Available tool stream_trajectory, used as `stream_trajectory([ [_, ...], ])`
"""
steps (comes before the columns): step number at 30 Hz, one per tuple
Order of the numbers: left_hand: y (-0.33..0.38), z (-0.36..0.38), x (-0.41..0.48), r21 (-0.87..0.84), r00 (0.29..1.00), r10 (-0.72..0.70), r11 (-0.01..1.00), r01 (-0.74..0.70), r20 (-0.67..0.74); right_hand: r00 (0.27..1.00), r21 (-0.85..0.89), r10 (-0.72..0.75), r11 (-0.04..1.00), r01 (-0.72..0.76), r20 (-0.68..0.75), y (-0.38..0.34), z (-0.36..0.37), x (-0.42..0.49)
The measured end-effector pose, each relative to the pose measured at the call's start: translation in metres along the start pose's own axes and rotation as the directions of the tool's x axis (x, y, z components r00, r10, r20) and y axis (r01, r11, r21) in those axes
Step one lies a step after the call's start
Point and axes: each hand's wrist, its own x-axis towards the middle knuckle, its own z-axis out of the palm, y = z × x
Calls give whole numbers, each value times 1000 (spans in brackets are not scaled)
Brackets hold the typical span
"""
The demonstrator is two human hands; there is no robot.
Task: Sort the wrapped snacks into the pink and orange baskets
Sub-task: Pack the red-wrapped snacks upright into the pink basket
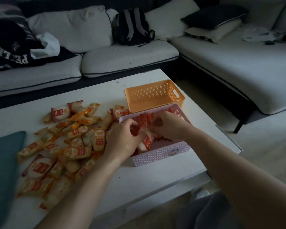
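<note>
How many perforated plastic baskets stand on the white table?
2. The orange perforated plastic basket stands farther back, apparently empty; the pink perforated plastic basket sits nearer, holding red-wrapped snacks. None seems hidden.

Dim, flat light is filling the room; the sofa seat [238,66] at the right is showing palest, while the left side is sinking into gloom. The white table [155,177] is catching the most light, without glare. Soft shadows are lying beneath the forearms. Motion blur is smearing the left hand [122,138], the right hand [166,125] and the red-wrapped snacks [146,141] they are gripping. The wide lens is bowing the table's edges, and the near corners are going soft.
</note>
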Motion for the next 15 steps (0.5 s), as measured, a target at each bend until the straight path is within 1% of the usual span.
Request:
stream_trajectory([
  [1,2,1,-2,61,999,-9,998,12,-43,999,42,37,998,-37,12,0,2,1],
  [2,6,3,-4,128,998,-1,992,10,-70,996,93,65,993,-71,61,-1,6,1],
  [4,15,7,-8,247,998,17,969,-3,-56,978,111,77,989,-100,193,-9,13,-1],
  [5,18,9,-9,283,999,9,959,1,-34,971,109,87,988,-114,221,-12,16,-1],
  [7,17,8,-9,276,999,-43,960,41,0,961,177,111,971,-159,252,-16,19,-4],
  [9,10,5,-8,260,998,-61,964,51,34,951,195,99,968,-160,293,-18,19,-8],
  [11,3,1,-9,329,997,-44,944,19,69,957,123,74,986,-112,279,-19,20,-11],
  [13,-3,0,-11,352,997,-29,936,1,74,967,-27,31,999,-25,254,-24,20,-10],
  [15,-4,-2,-13,329,997,-10,944,-16,78,948,-163,18,986,36,317,-30,23,-9],
])
